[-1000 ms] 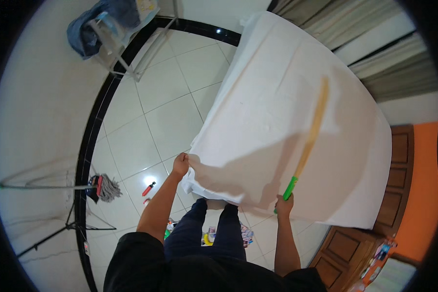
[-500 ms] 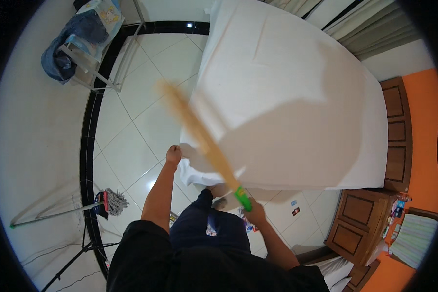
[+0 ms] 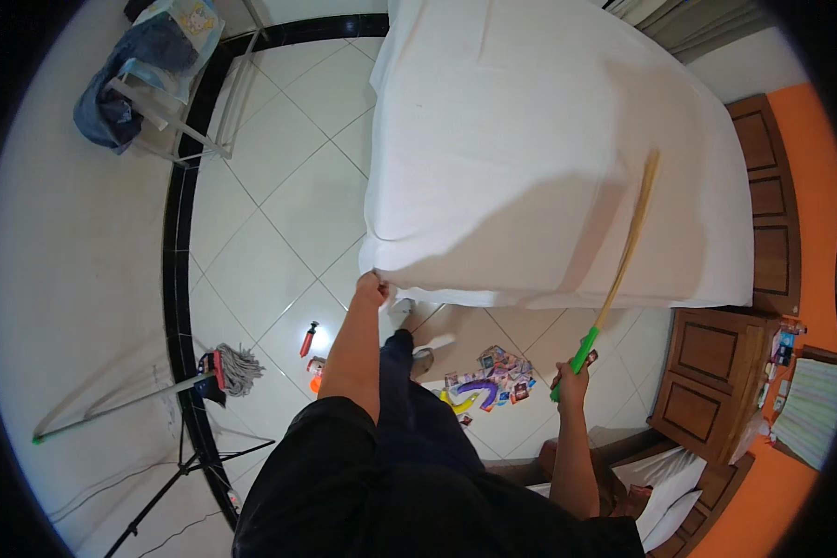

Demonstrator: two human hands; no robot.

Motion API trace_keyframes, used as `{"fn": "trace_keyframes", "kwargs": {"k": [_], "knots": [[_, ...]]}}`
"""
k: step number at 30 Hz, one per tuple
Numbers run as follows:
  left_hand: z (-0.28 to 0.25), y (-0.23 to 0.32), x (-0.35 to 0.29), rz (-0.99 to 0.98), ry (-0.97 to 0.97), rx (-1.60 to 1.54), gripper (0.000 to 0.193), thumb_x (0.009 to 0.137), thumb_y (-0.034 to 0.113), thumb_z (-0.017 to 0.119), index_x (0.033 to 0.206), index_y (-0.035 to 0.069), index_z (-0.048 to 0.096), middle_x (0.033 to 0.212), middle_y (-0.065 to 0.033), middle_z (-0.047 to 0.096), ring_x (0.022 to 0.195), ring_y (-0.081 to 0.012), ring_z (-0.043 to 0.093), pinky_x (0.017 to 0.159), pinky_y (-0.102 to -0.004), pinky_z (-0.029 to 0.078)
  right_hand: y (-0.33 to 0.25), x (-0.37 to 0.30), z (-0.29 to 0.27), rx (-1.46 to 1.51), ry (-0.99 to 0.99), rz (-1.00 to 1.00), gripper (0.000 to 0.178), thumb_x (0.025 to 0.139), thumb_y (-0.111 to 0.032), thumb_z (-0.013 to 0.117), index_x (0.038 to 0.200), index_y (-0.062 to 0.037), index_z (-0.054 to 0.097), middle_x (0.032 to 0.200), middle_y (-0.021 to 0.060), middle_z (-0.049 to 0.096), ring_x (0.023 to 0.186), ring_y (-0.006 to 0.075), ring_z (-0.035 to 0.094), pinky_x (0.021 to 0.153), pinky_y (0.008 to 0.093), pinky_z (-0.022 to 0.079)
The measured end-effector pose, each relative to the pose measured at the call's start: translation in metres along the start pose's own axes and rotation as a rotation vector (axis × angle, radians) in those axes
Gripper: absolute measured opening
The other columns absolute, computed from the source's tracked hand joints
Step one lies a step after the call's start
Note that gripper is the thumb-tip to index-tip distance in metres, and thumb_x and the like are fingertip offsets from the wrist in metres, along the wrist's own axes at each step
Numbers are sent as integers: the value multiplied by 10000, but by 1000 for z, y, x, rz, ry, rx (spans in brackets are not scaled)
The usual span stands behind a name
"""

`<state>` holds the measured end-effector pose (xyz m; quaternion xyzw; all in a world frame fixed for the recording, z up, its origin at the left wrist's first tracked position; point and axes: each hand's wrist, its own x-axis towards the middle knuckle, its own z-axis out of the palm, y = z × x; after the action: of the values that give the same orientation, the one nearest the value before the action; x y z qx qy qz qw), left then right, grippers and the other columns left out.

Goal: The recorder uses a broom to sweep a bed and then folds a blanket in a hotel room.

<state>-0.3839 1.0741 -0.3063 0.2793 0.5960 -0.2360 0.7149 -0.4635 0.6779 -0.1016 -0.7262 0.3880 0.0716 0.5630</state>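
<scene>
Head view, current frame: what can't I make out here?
All in the head view:
- Fingertips of the left hand: curled into the white sheet and hidden by the hand itself.
- Far end of the sheet: cut off by the upper edge.
- Strands of the green-handled brush in the right hand: too fine to tell apart.
- Colourful pieces on the floor: too small to identify.

Wht-sheeted bed [image 3: 549,102] — top lightly creased, cloth hanging at near edge. Tile flr [image 3: 307,209], lt & glossy: loose spread of small multicolor cards [image 3: 507,363] w/ yellow curved pc [image 3: 459,406] + purple curved pc [image 3: 480,384] at its L edge. Red/blk tube-like obj [image 3: 306,346] farther L — orange obj [image 3: 315,379] near it, partly hidden.
</scene>
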Motion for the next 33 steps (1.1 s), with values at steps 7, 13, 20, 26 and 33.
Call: {"fn": "trace_keyframes", "kwargs": {"k": [7,13,20,26,33], "knots": [[-64,25,8,748,463,1480,246,777,136,385,705,3,579,682,-157,589,638,-275,573,571,-352,457,31,5,-12,-254,42,-21,238,647,-55,574,843,-12,446,585,53,468,427,143,472,384,276,393],[-30,4,-35,850,395,1183,293,795,164,388,754,-29,606,814,-210,595,765,-335,578,679,-377,466,82,-33,71,-597,178,-194,244,638,-152,580,809,-5,487,738,195,552,707,348,553,631,419,431],[-98,61,-17,1001,263,2180,176,724,195,581,821,50,561,763,-118,599,736,-231,592,616,-336,466,49,-136,131,-855,-522,-352,260,616,-169,582,840,-62,504,742,193,559,720,368,543,631,448,428],[-82,124,-83,478,-27,829,208,804,255,488,811,50,526,651,-28,522,555,-119,498,489,-265,385,8,-50,117,-508,143,-323,287,634,-111,610,884,-16,506,708,137,567,659,258,555,612,370,439],[-70,256,-161,770,-126,785,156,805,246,493,835,93,506,738,-16,513,655,-92,488,545,-232,366,-60,41,287,116,65,28,139,662,-96,545,725,11,485,549,83,503,415,188,499,361,318,394]]}}
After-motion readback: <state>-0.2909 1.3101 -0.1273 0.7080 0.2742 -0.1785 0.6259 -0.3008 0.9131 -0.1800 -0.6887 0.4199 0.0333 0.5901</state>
